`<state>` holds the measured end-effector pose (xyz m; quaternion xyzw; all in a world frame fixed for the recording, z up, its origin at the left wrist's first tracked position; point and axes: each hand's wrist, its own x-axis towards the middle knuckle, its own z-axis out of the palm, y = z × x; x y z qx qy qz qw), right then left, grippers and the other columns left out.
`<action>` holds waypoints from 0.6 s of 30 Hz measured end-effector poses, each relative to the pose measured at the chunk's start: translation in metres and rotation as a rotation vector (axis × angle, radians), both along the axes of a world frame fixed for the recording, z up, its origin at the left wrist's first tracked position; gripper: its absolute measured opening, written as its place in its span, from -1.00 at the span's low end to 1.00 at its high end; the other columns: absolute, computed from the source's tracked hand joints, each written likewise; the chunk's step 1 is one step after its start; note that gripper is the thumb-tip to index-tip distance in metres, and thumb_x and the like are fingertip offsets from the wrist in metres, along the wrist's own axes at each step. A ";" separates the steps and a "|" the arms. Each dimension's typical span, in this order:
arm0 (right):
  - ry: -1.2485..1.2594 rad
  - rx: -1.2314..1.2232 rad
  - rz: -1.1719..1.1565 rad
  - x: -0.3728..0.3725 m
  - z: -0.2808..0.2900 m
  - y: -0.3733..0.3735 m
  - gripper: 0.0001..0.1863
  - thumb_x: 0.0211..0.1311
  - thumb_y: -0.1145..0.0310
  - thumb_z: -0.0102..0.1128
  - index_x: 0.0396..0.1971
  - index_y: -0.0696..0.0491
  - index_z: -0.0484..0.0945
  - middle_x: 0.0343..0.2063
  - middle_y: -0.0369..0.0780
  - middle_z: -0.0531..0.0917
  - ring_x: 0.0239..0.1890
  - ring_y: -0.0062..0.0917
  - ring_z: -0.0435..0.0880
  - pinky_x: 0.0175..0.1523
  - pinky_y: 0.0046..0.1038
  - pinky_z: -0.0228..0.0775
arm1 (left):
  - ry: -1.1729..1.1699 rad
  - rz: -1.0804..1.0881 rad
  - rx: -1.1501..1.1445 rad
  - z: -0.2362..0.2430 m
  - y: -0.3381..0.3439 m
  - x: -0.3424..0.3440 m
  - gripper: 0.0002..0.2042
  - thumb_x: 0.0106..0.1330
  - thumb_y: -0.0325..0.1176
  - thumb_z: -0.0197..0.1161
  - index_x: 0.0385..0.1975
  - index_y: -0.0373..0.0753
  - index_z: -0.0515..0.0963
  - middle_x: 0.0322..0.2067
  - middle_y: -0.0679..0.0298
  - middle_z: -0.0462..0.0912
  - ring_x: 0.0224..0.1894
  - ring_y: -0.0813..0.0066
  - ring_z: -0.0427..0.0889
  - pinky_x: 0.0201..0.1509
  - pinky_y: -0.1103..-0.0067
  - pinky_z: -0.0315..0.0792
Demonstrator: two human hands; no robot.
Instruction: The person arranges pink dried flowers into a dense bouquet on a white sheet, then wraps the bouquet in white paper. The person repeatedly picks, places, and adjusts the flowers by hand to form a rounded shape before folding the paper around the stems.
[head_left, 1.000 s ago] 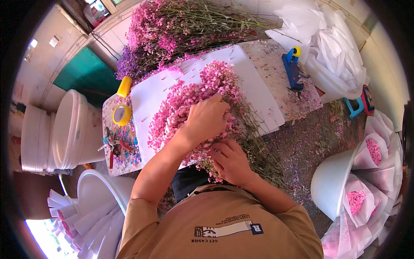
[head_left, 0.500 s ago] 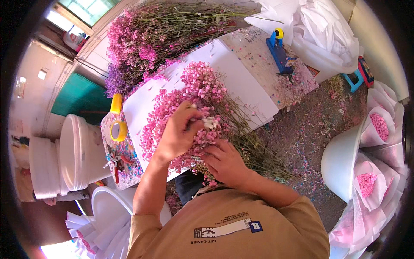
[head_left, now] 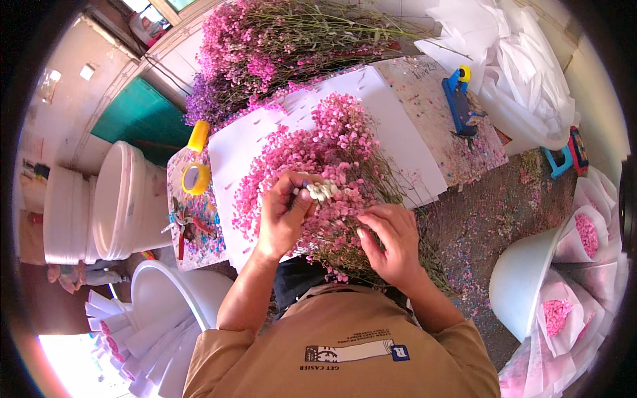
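Note:
A large bunch of pink baby's-breath-like flowers (head_left: 345,126) lies on white paper sheets (head_left: 415,166) on the table in front of me, its thin green stems pointing right and toward me. My left hand (head_left: 282,212) is over the bunch, thumb and forefinger pinched on a small cluster of whitish blossoms (head_left: 323,191). To its right, my right hand (head_left: 393,242) rests at the near edge of the blooms, thumb apart from the fingers. Its fingertips touch the flowers and stems, with nothing visibly gripped.
More pink flowers (head_left: 229,40) and purple ones (head_left: 202,103) lie behind. At left are yellow tape rolls (head_left: 196,179) and red-handled pruners (head_left: 189,225); at right, a blue tape dispenser (head_left: 458,103). Buckets (head_left: 119,199) stand left; a white tub (head_left: 524,265) with wrapped bouquets stands right.
My left hand has turned and drawn slightly toward me, showing the whitish cluster at its fingertips. My right hand has shifted right, its thumb spreading from the fingers. The whole view has shifted.

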<state>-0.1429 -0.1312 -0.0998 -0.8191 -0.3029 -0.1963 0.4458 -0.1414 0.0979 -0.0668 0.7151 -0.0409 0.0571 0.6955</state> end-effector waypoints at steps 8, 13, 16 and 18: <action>0.079 -0.059 0.131 0.001 0.006 0.008 -0.73 -0.08 0.45 0.47 -0.29 0.03 0.68 -0.13 -0.24 0.67 0.02 -0.23 0.60 0.14 -0.16 0.27 | -0.575 -0.212 0.589 0.013 -0.013 -0.041 -0.50 0.02 -0.73 0.25 0.05 -0.29 0.48 0.08 -0.10 0.62 0.06 -0.16 0.68 -0.01 0.20 0.67; 0.110 -0.109 0.125 -0.009 0.017 0.005 -0.78 -0.11 0.46 0.46 -0.37 0.05 0.68 -0.14 -0.22 0.66 -0.01 -0.20 0.58 0.11 -0.18 0.27 | -0.489 -0.068 0.842 0.016 -0.006 -0.062 -0.53 0.10 -0.53 0.37 0.06 -0.28 0.50 -0.04 0.01 0.60 -0.07 -0.06 0.68 -0.16 0.24 0.65; 0.136 -0.170 0.140 -0.013 0.021 0.006 -0.79 -0.09 0.48 0.41 -0.36 0.07 0.68 -0.18 -0.20 0.65 -0.08 -0.21 0.59 0.05 -0.18 0.28 | -0.415 -0.095 0.889 0.021 -0.008 -0.061 -0.57 0.14 -0.46 0.38 0.06 -0.27 0.52 -0.09 0.06 0.59 -0.12 0.02 0.68 -0.21 0.28 0.63; 0.116 -0.184 0.210 -0.006 0.021 0.011 -0.80 -0.07 0.49 0.37 -0.35 0.07 0.67 -0.23 -0.19 0.65 -0.15 -0.21 0.59 0.01 -0.19 0.28 | -0.358 -0.152 0.947 0.026 -0.002 -0.057 -0.60 0.18 -0.43 0.33 0.06 -0.27 0.55 -0.15 0.12 0.61 -0.14 0.10 0.67 -0.22 0.33 0.60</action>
